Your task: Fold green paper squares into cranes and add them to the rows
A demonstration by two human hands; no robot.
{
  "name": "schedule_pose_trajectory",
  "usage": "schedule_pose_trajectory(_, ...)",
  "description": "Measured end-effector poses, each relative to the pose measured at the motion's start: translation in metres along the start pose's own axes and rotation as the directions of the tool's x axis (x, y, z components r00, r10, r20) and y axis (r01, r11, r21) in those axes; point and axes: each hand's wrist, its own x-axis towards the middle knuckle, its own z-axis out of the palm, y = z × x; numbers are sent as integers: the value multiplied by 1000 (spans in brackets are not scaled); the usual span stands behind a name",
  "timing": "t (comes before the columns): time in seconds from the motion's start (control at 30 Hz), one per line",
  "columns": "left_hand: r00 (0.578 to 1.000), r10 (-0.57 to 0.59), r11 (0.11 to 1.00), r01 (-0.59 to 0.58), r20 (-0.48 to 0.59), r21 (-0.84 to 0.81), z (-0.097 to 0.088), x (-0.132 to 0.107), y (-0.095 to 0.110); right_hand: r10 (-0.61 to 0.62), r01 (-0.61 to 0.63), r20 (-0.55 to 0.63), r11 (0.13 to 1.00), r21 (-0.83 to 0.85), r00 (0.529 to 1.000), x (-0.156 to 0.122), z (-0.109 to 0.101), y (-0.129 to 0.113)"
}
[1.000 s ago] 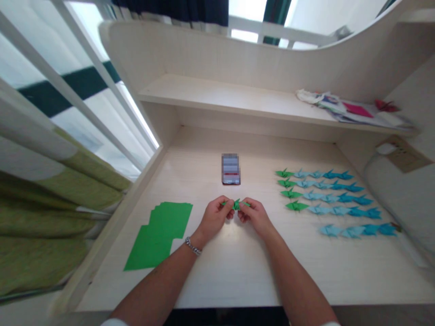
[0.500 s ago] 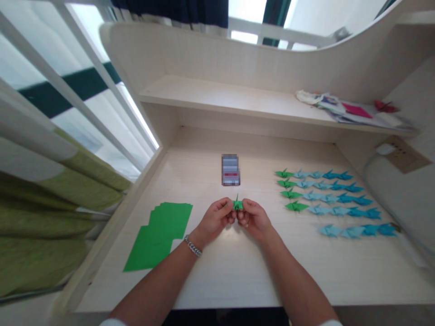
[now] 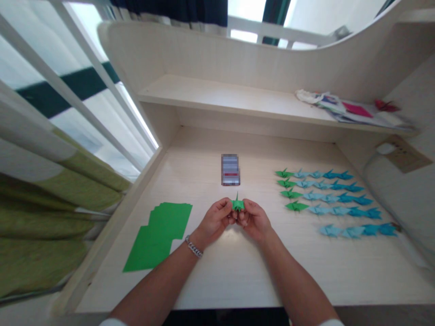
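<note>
A green paper crane [image 3: 237, 205] is pinched between my two hands above the middle of the desk, one thin point sticking up. My left hand [image 3: 219, 216] grips its left side between thumb and fingers; a chain bracelet [image 3: 193, 246] circles that wrist. On the other side, my right hand [image 3: 253, 217] pinches the right wing. The fingers below the crane are curled and partly hidden. Sheets of green paper [image 3: 159, 235] lie overlapping beside my left forearm. To the right, rows of folded cranes stand on the desk, with green cranes [image 3: 297, 206] leading light and darker blue cranes [image 3: 340, 211].
Beyond my hands lies a phone [image 3: 230, 170], its screen blurred out. A raised shelf [image 3: 217, 97] runs along the back, with papers [image 3: 356, 110] at its right. A cable [image 3: 367, 167] hangs from the wall socket [image 3: 404, 153]. Curtains [image 3: 50, 217] and white bars border the left.
The crane has turned slightly in my fingers, and its wings look more spread. Both hands stay in nearly the same place.
</note>
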Motion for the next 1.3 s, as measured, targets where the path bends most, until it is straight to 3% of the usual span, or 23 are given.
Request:
schedule_pose_trajectory(0.17,999,6,1000,-6,-33,18,-4,1,4,29,-30,-9,993,-112,1000,0,1,-7)
schedule_pose_trajectory(0.33,998,15,997,-10,-56,80,-6,2,7,-58,31,-104,969,-244,993,1,0,-11)
schedule_pose_trajectory(0.57,997,20,988,-9,-69,152,-6,2,6,-95,61,-122,965,-257,988,0,-4,-13)
schedule_pose_trajectory(0.77,995,47,962,-21,-91,273,-9,5,5,-210,123,-213,925,-360,954,4,-12,-15)
schedule_pose_trajectory(1.0,992,87,897,-37,-93,440,-11,6,5,-285,179,-168,866,-466,944,0,-5,-14)
schedule_pose_trajectory(1.1,990,89,879,-28,-106,477,-11,7,5,-271,173,-172,882,-438,947,1,-3,-11)
schedule_pose_trajectory(1.3,978,121,899,-36,-170,436,-15,8,6,-215,164,-267,966,-200,939,2,-3,-12)
